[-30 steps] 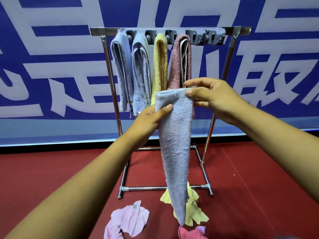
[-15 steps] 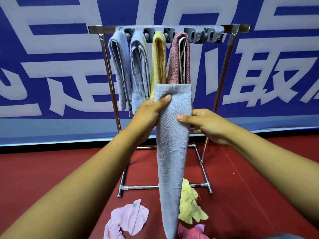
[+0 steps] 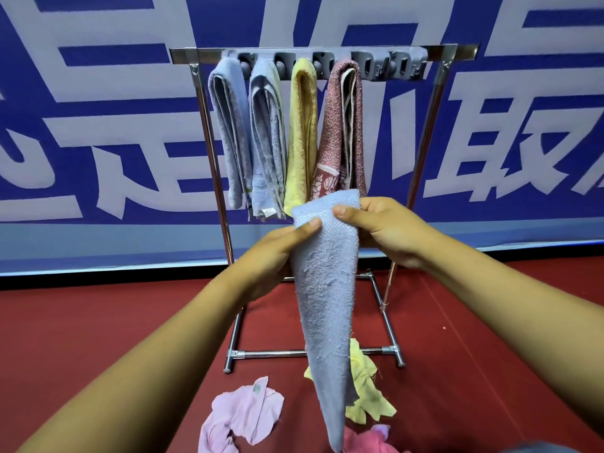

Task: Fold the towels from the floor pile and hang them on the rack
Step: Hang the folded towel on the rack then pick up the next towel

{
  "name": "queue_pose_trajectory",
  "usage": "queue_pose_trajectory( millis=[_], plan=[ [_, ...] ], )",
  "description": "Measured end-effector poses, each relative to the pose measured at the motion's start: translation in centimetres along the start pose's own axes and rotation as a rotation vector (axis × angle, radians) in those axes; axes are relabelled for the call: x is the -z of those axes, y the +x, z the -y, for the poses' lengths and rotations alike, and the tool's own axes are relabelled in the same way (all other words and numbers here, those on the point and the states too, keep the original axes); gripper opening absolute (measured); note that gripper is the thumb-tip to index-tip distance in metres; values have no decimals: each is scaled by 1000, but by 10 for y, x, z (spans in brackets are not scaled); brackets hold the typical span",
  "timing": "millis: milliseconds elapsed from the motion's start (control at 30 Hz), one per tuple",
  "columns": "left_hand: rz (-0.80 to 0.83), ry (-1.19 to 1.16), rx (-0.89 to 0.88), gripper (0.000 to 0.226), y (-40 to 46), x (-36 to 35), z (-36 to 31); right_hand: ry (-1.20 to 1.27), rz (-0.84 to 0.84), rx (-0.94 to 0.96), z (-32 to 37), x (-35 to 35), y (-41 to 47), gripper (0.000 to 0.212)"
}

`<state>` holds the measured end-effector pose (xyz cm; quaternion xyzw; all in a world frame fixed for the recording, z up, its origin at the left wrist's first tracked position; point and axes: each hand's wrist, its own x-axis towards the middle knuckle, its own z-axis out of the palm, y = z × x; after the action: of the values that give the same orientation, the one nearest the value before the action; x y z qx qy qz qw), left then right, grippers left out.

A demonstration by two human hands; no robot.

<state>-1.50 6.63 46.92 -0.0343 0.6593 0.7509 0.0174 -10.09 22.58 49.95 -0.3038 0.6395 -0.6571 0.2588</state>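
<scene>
A chrome tubular rack (image 3: 209, 132) stands on the red floor (image 3: 98, 338) in front of a blue banner with large white characters (image 3: 490, 132). A grey clip bar (image 3: 389, 65) runs under the rack's top rail.

Four folded towels hang from the clip bar, side by side. From left to right: a blue-grey terry towel (image 3: 228, 132), a pale blue towel with a small label at its lower edge (image 3: 266, 138), a yellow towel (image 3: 302, 132), and a speckled red towel with a white inner edge (image 3: 343, 125). The clip positions to the right of the red towel carry no towel.

In front of the rack, the left hand (image 3: 277, 253) grips the left upper edge of a folded light blue terry towel (image 3: 327, 289), thumb pressed on the front face. The right hand (image 3: 382, 230) grips the right upper corner of the same towel, thumb on the front and fingers curled behind. The towel hangs vertically between the two hands, below the level of the hung towels, and tapers to a narrow lower end.

On the floor near the rack's base lies the pile: a crumpled pale pink cloth (image 3: 242, 416) to the left, a crumpled yellow cloth (image 3: 366, 387) behind the hanging towel, and a deeper pink cloth (image 3: 362, 441) at the lower edge of the view.
</scene>
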Motion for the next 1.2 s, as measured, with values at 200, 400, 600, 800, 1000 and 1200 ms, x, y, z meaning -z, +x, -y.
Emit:
queue_pose_trajectory(
  millis=[200, 400, 600, 800, 1000, 1200],
  plan=[
    [14, 76, -85, 31, -1, 0, 13, -34, -83, -10, -1, 10, 1, 20],
    [-28, 92, -124, 20, 8, -10, 4, -64, -164, -15, -5, 17, 1, 28],
    [2, -5, -134, 26, 15, -19, -9, -15, -85, -49, -10, 20, -8, 26],
    [-25, -30, -115, 24, 17, -12, -17, -141, -12, -128, -18, 22, -13, 28],
    [-1, -61, -81, 25, 12, -6, -18, -158, 38, -97, -19, 23, -13, 16],
    [-21, -12, -69, 29, 12, -2, -18, -278, -75, 13, -19, 19, -8, 16]
  ],
)
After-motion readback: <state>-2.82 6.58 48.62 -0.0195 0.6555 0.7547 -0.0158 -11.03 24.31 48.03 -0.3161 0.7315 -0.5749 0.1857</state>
